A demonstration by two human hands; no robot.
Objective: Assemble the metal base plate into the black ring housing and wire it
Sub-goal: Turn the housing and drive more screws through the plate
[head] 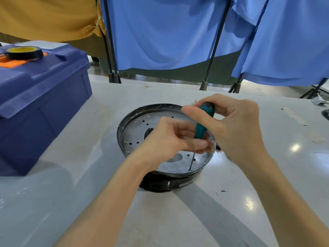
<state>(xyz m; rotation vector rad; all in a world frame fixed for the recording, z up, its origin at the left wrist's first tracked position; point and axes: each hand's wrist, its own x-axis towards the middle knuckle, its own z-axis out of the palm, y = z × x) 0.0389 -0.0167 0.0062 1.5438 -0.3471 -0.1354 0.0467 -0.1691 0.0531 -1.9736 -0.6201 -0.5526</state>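
Metal base plate (pixel 135 132): seated inside black ring housing (pixel 160 184).
Screwdriver (pixel 203 122): upright over the housing's near rim, tip on a screw (pixel 190 169).
Right hand (pixel 231 122) grips its handle; left hand (pixel 170 139) pinches it lower down, steadying.
Status, judged: seating done, fastening under way; wiring not visible, presumably outstanding.

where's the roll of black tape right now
In the head view the tape roll lies flat on top of the blue toolbox at the far left of the table, well apart from the black ring housing.
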